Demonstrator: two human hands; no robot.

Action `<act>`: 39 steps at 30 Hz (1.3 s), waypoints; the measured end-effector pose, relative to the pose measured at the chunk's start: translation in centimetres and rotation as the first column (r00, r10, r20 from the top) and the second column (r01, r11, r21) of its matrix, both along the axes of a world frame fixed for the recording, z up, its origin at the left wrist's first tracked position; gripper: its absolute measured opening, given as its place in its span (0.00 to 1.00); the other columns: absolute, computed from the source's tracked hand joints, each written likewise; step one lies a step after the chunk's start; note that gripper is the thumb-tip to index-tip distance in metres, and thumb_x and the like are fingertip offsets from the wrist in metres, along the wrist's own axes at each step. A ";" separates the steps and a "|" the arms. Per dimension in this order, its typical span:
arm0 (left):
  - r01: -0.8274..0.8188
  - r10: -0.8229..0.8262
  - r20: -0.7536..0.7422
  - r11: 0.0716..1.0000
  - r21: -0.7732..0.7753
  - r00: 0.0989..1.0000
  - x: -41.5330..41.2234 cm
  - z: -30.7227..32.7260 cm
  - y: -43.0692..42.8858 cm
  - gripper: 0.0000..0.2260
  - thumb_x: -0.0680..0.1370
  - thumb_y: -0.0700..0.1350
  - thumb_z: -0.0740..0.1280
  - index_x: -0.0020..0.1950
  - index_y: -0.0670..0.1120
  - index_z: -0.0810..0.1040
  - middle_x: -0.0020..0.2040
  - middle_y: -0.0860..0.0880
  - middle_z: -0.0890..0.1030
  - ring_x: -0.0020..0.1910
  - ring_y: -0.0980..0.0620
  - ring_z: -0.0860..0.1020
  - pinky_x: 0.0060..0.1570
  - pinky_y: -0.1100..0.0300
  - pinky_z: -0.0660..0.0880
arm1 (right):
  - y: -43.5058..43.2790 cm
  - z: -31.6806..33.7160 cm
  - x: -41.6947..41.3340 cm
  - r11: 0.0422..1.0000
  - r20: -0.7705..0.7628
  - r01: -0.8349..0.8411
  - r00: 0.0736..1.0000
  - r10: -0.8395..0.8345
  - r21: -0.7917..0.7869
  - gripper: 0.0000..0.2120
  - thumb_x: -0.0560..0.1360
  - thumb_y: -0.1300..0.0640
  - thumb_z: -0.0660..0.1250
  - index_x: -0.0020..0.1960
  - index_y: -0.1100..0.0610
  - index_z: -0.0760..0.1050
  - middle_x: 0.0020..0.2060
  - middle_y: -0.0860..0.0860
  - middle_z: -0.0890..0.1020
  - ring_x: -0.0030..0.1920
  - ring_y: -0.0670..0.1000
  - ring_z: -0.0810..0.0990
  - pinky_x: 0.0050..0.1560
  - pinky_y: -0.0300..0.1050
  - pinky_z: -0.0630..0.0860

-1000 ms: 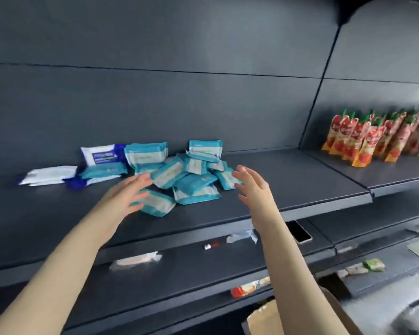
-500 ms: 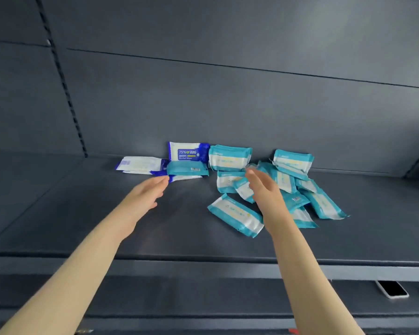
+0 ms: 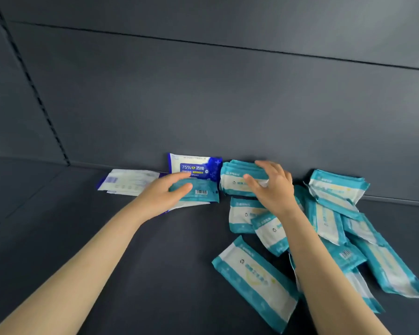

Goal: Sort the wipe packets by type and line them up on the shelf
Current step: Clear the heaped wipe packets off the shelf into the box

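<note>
The dark grey metal shelf carries two kinds of packet mixed along its back edge, so I judge the sorting barely begun. The right hand is on an upright teal-and-white soft plastic wipe packet that stands on its long side at the back edge. The fingers curl over its top and the thumb lies on its front face, a fairly wide grip closed round that packet. The packet's long axis runs left to right along the back edge, and the hand comes at it from the front and right, wrist toward the front edge.

The left hand is loose and nearly flat and grips nothing; its fingertips touch a flat teal packet with a barcode. That packet lies just in front of an upright blue-and-white packet marked 75%, which is the other type. It seems to rest on a white-edged packet beneath it. Left of these, near the back edge, lies a flat white packet with blue trim.

A loose heap of teal-and-white packets spreads from the back edge toward the front right, the packets crossing at odd angles. One long teal-and-white packet lies apart on a diagonal, nearest the front edge.

The coming move probably turns on the barcode packet. It sits on the blue side, just left of the upright teal one, with its long axis also left to right. The left hand is the nearer, and a short slide to the right would bring it to its own kind
</note>
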State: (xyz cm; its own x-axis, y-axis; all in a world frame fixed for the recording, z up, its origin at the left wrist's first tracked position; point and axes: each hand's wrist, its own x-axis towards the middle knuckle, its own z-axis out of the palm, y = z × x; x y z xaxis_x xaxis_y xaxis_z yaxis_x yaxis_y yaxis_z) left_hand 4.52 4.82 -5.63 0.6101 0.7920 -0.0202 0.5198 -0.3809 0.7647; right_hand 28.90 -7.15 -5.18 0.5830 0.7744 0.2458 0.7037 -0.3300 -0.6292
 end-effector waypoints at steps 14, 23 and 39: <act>0.091 -0.101 -0.238 0.995 -0.051 0.966 0.4 0.3 2.1 0.23 0.73 0.58 0.73 0.64 0.52 0.71 0.62 0.53 0.75 0.57 0.55 0.76 0.51 0.60 0.74 | -0.3 1.4 -0.5 0.932 0.260 0.024 0.963 0.076 -0.360 0.31 0.67 0.31 0.71 0.67 0.40 0.73 0.64 0.40 0.73 0.67 0.54 0.62 0.66 0.50 0.56; 0.081 -0.093 -0.016 0.928 -0.364 0.996 -0.1 0.7 1.6 0.13 0.72 0.45 0.76 0.53 0.43 0.79 0.50 0.47 0.84 0.47 0.50 0.83 0.52 0.50 0.81 | 0.2 1.1 -2.6 0.994 0.102 0.004 0.995 0.007 -0.112 0.12 0.76 0.42 0.69 0.42 0.48 0.82 0.36 0.46 0.78 0.38 0.49 0.75 0.43 0.46 0.70; 0.202 -0.241 -0.303 0.967 -0.154 0.922 -8.9 3.2 9.4 0.14 0.77 0.54 0.70 0.60 0.54 0.73 0.55 0.53 0.82 0.51 0.54 0.82 0.57 0.48 0.78 | 1.2 1.4 -9.1 0.984 -0.413 0.175 0.898 -0.151 0.019 0.23 0.78 0.44 0.66 0.40 0.65 0.76 0.33 0.50 0.75 0.36 0.50 0.72 0.40 0.47 0.70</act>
State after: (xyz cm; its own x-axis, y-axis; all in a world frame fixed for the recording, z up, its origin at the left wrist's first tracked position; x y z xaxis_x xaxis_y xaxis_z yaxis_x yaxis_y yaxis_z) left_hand -4.35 14.26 -2.40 0.7159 0.6174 -0.3260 0.6549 -0.4320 0.6201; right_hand 19.79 -5.99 -3.76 0.7580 0.6523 -0.0024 0.3201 -0.3752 -0.8699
